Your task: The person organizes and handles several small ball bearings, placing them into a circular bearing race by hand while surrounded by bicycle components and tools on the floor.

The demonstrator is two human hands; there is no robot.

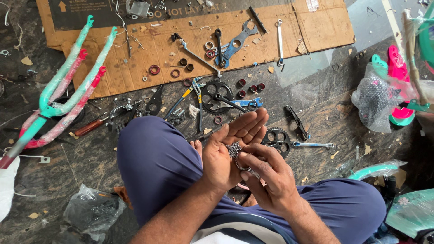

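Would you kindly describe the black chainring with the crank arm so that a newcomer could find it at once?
Start at the cardboard sheet across the top of the floor. Just below its lower edge, above the open left hand, lies the black chainring, a toothed disc with round holes. Unlike the smaller sprocket beside the fingers, it has a crank arm lying across it and pliers at its left.

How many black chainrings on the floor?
2. One chainring lies among the tools just below the cardboard. The other chainring lies beside the left hand, its edge partly covered by the fingers. More may be hidden in the bags.
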